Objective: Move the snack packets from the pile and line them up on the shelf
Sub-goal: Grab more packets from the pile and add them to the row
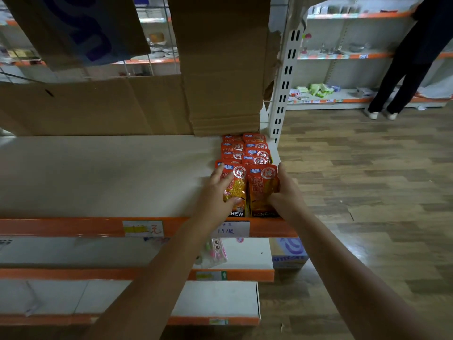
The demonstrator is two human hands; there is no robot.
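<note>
Red and orange snack packets (246,149) stand in two rows at the right end of the white shelf (110,177), running from the back to the front edge. My left hand (217,195) lies on the front left packet (236,190), fingers on its left edge and thumb across its face. My right hand (285,192) grips the front right packet (262,190) from the right side, thumb on its front. No loose pile of packets is in view.
Brown cardboard sheets (220,69) hang behind and above the shelf. An orange price rail (73,227) with paper labels runs along the front. Lower shelves hold a pink toy packet (214,251). A person in dark clothes (414,57) stands at the far right shelving.
</note>
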